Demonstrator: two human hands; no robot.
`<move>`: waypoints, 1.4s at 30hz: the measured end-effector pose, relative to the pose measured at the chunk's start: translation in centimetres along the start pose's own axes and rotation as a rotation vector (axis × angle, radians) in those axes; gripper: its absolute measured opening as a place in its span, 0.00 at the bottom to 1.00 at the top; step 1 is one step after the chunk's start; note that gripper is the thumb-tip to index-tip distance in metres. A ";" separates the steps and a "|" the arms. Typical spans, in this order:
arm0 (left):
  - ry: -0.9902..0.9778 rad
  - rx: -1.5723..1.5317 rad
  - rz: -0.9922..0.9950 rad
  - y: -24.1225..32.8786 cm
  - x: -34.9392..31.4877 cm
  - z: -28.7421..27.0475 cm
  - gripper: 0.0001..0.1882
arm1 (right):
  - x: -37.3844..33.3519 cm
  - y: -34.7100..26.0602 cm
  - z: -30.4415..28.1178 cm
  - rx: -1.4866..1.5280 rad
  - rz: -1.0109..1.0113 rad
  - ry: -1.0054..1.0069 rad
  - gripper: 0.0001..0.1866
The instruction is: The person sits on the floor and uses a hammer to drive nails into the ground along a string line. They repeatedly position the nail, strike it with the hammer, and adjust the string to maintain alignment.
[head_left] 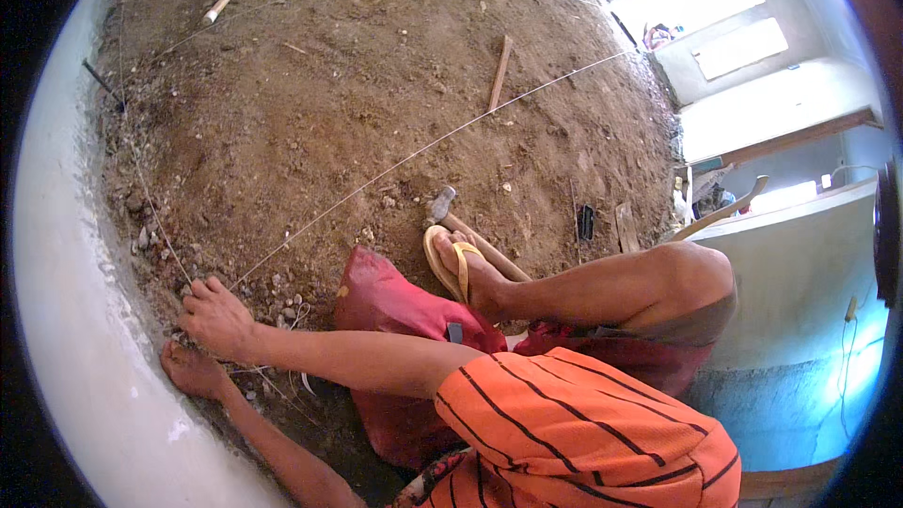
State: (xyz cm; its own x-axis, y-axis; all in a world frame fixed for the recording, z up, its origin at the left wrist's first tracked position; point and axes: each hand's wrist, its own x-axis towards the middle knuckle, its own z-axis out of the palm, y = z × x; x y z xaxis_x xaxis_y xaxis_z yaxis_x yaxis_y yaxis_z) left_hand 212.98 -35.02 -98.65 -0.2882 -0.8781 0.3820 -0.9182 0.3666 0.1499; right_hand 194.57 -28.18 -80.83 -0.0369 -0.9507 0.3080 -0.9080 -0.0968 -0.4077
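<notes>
A thin white string (421,150) runs from my right hand (221,322) across the soil to the far right. Another stretch of string (149,186) goes from the same hand along the wall to a dark metal rod (102,83). The fingers of my right hand are bent and closed at the string, close to the ground. My left hand (194,372) is just nearer to me, against the foot of the wall, its fingers curled. What it grips is hidden. Loose string ends (273,378) lie beside my wrists.
A white wall (66,301) curves along the left. Near my sandalled foot (463,268) lies a hammer (484,246); red cloth (400,296) is under my leg. A wooden strip (500,73) and a white-handled tool (217,7) lie on the brown soil (310,122).
</notes>
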 end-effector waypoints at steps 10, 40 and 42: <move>0.139 -0.538 -0.574 7.4 2.4 -7.3 0.16 | -9.6 1.9 -7.9 0.053 0.146 0.012 0.05; 0.072 -0.491 -0.637 8.4 3.1 -8.5 0.16 | -12.8 1.9 -8.3 0.053 0.183 -0.058 0.06; 0.104 -0.475 -0.614 8.0 2.8 -8.0 0.16 | -12.9 2.0 -8.4 0.057 0.182 -0.061 0.06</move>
State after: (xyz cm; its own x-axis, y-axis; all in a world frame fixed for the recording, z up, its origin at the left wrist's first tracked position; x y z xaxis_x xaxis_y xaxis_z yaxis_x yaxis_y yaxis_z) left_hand 206.94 -32.11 -89.10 0.2816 -0.9417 0.1843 -0.6837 -0.0622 0.7271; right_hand 189.74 -13.66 -78.41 -0.1711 -0.9700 0.1726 -0.8636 0.0634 -0.5001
